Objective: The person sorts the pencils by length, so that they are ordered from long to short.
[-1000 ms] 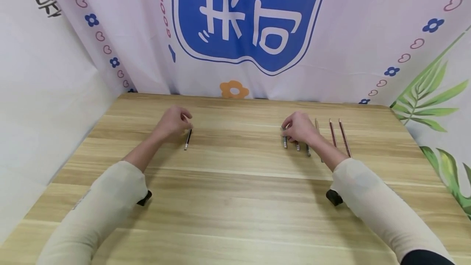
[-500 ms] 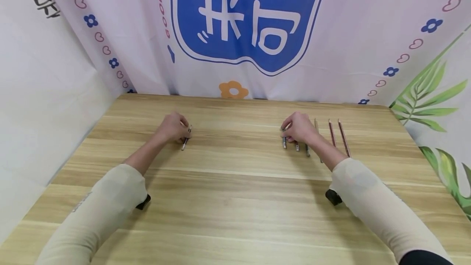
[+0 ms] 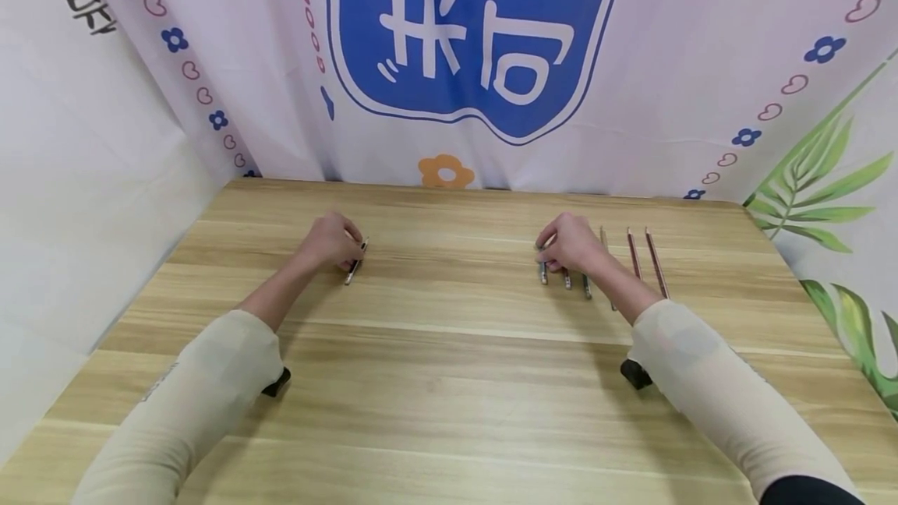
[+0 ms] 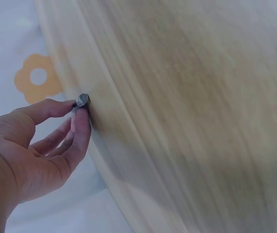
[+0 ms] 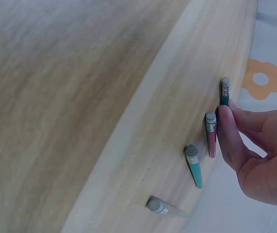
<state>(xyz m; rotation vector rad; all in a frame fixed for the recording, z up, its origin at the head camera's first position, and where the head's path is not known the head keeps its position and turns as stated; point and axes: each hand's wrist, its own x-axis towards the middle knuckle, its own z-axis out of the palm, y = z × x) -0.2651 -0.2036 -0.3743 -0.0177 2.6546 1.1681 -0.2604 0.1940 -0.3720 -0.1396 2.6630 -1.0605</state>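
Note:
At the far left of the table, my left hand (image 3: pixel 335 240) pinches a dark pencil (image 3: pixel 349 277) between thumb and fingers. The left wrist view shows that pencil's metal-capped end (image 4: pixel 83 99) poking out past the fingertips. Over on the right, my right hand (image 3: pixel 570 244) pinches a dark green pencil (image 5: pixel 224 92) at the left end of a row. Beside it lie a red pencil (image 5: pixel 211 136), a teal pencil (image 5: pixel 195 165) and a pale pencil (image 5: pixel 165 208). Part of the row is hidden behind the right hand and forearm.
Two more reddish pencils, an inner one (image 3: pixel 634 252) and an outer one (image 3: pixel 656 262), lie at the row's right end. A printed curtain (image 3: pixel 631 100) hangs along the back edge of the wooden table (image 3: pixel 449 396).
My left hand has come down onto the dark pencil and taken hold of it. That pencil's near end has shifted slightly left. My right hand has stayed in place.

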